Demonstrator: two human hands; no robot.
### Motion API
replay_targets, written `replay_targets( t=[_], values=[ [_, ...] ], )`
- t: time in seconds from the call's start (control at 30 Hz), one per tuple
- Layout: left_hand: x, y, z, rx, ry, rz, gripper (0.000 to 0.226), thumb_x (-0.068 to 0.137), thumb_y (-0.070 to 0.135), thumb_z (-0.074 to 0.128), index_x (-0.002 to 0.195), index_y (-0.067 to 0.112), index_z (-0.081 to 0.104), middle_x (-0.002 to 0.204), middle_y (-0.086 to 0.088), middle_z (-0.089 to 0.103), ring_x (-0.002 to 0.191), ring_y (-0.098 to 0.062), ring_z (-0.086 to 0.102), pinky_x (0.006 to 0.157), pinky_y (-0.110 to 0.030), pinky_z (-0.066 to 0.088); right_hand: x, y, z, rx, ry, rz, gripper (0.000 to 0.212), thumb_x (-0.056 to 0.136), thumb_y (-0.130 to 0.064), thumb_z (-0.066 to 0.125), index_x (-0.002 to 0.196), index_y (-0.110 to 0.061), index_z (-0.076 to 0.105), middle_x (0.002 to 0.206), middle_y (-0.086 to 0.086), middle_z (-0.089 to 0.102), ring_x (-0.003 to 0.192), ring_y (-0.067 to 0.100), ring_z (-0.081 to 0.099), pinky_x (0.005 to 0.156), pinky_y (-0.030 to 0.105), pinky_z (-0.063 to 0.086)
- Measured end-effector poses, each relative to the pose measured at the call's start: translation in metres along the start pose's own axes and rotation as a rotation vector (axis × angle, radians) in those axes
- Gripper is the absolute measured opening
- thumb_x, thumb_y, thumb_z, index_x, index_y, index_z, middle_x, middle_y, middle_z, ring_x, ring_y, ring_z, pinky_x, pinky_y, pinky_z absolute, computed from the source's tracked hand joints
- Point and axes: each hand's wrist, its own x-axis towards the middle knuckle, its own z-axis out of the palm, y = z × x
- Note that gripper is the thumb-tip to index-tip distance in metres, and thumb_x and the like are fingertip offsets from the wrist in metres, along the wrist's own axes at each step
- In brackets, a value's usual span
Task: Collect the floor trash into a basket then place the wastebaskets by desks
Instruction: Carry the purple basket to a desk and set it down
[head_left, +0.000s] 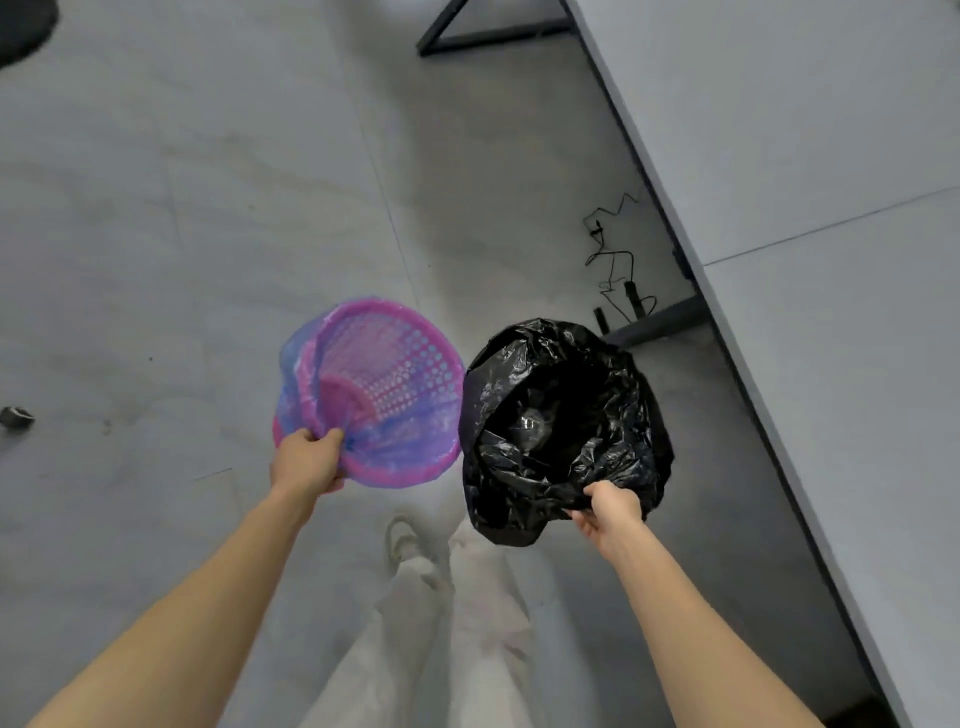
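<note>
Light was soft, even and cool, brightest on a pale patch of the grey floor (426, 218) near the middle. A dim shadow lay beneath the desk (805, 130) edge. The black bag (571, 374) showed small glints. Wide-angle bending curved the edges, and the lower corners looked slightly soft

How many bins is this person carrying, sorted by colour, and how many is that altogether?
pink wastebasket with a blue liner: 1, gripped at the rim by the left hand
black-bagged wastebasket: 1, gripped at the bag's edge by the right hand
Total: 2
</note>
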Motion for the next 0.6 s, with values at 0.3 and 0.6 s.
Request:
replay_targets(
  t=[0.3, 0.6],
  values=[
    [0.162, -0.036, 0.083, 0.005, 0.172, -0.12, 0.03, 0.084, 0.026, 0.05, 0.099, 0.004, 0.064, 0.091, -0.021, 0.07, 0.062, -0.033, 0.071, 0.071, -0.048, 0.062, 0.174, -0.031, 0.132, 0.075, 0.024, 0.061, 0.027, 0.092, 0.005, 0.047, 0.118, 0.004, 0.051, 0.11, 0.026, 0.063, 0.063, 0.031, 0.061, 0.033, 0.023, 0.048],
    [0.241, -0.069, 0.128, -0.073, 0.221, -0.185, 0.033, 0.083, 0.028, 0.048, 0.104, 0.007, 0.06, 0.104, -0.023, 0.069, 0.068, -0.033, 0.072, 0.063, -0.042, 0.062, 0.275, -0.057, 0.205, 0.272, 0.025, 0.078, 0.035, 0.096, 0.006, 0.046, 0.13, 0.0, 0.049, 0.119, 0.024, 0.059, 0.083, 0.033, 0.064, 0.057, 0.033, 0.062]
  ],
)
